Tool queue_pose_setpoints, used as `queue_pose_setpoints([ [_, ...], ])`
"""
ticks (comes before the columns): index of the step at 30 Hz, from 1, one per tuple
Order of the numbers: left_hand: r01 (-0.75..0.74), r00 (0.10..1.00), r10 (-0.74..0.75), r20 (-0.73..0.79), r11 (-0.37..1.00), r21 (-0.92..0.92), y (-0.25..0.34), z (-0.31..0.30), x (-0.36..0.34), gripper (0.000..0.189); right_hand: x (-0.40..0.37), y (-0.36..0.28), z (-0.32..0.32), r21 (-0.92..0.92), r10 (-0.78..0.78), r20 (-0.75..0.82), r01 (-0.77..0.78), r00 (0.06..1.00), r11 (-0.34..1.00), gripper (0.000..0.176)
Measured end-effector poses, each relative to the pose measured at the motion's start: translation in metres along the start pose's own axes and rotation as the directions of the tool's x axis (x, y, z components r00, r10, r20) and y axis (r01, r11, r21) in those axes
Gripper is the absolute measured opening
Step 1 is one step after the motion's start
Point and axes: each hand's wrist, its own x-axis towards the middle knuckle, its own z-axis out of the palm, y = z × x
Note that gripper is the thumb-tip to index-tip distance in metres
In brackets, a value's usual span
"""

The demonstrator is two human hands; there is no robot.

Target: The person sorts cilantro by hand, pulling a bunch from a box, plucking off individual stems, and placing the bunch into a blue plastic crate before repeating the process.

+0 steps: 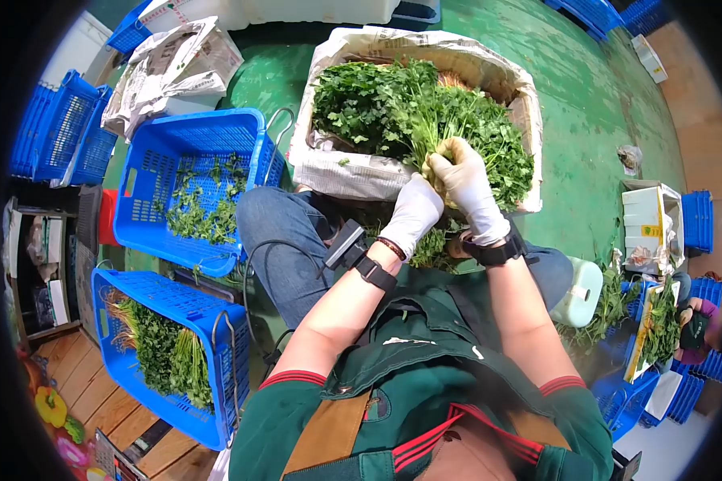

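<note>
My left hand point(416, 212), in a white glove, is closed at the lower edge of a paper-lined box point(353, 175), its fingers against the stems of a leafy green bunch point(425, 120). Gloved too, my right hand point(462, 174) pinches the same stems just beside it. The bunch's leaves spread away from me over more greens point(353, 100) lying in the box. Some loose greens point(433, 244) lie below my hands, between my legs. The stem ends are partly hidden by my fingers.
To the left, a blue basket point(148, 172) holds loose leaves; a lower blue basket point(124, 280) holds bunched greens point(164, 353). A pale green container point(579, 293) stands by my right knee. Another person point(702, 325) is at the far right beside greens and blue crates. Paper point(172, 68) covers a box at upper left.
</note>
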Motion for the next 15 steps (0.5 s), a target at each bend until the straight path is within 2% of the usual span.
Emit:
queue_pose_setpoints([
  [1,0.000,1.000,0.000,0.001,1.000,0.004,0.006,-0.009,0.000,0.010,-0.003,-0.003,-0.003,0.004,0.001,-0.001,-0.001,1.000,1.000,0.010],
  [3,0.167,0.963,-0.106,0.248,0.956,-0.242,0.023,-0.034,-0.002,0.010,-0.009,-0.005,-0.014,0.376,0.065,0.163,-0.123,0.985,0.918,0.006],
  [4,0.153,0.971,-0.019,0.240,0.817,-0.556,0.028,-0.037,-0.004,0.015,-0.012,-0.007,-0.016,0.425,0.117,0.146,-0.169,0.982,0.889,0.005],
  [5,0.154,0.970,-0.019,0.242,0.818,-0.554,0.032,-0.041,-0.005,0.015,-0.011,0.000,-0.019,0.475,0.157,0.157,-0.214,0.975,0.854,0.006],
  [7,0.280,0.942,-0.145,0.304,0.839,-0.467,0.042,-0.050,-0.004,0.022,-0.014,0.005,-0.025,0.501,0.174,0.196,-0.251,0.965,0.828,0.007],
  [9,0.247,0.951,-0.131,0.282,0.869,-0.429,0.049,-0.054,-0.006,0.025,-0.017,0.006,-0.026,0.506,0.186,0.183,-0.255,0.965,0.824,0.007],
  [11,0.455,0.865,-0.325,0.383,0.829,-0.324,0.068,-0.070,-0.011,0.026,-0.021,0.006,-0.028,0.509,0.201,0.173,-0.262,0.964,0.820,0.007],
  [13,0.417,0.886,-0.269,0.378,0.819,-0.394,0.058,-0.065,-0.010,0.025,-0.024,0.004,-0.034,0.461,0.188,0.294,-0.312,0.937,0.831,0.007],
  [15,0.357,0.899,-0.222,0.378,0.871,-0.337,0.042,-0.055,0.001,0.022,-0.030,0.003,-0.041,0.463,0.183,0.268,-0.293,0.946,0.836,0.007],
])
